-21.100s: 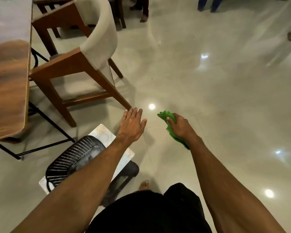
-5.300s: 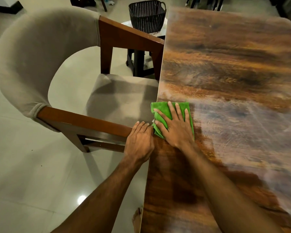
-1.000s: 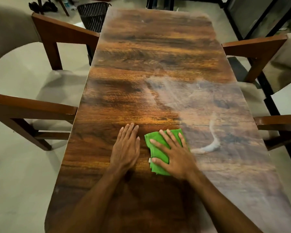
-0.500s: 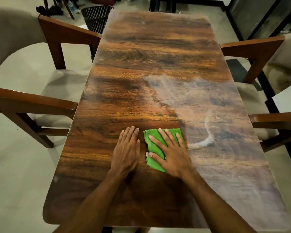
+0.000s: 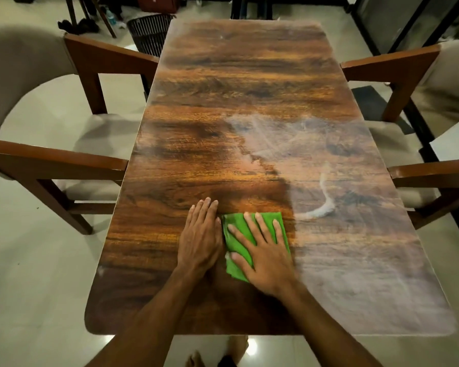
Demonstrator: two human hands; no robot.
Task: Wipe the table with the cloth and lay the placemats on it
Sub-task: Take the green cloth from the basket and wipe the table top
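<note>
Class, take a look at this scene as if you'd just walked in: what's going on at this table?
A person is wiping a wooden table with a green cloth. The right hand presses flat on the cloth, while the left hand rests flat on the tabletop beside it. The left side of the table looks clean and dark, and the right side is hazy with a whitish smear. No placemats are on the table yet.

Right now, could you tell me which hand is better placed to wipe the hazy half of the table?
The right hand: it lies flat on the green cloth, right at the edge of the hazy film on its own side. The left hand rests on the bare table beside the cloth.
</note>
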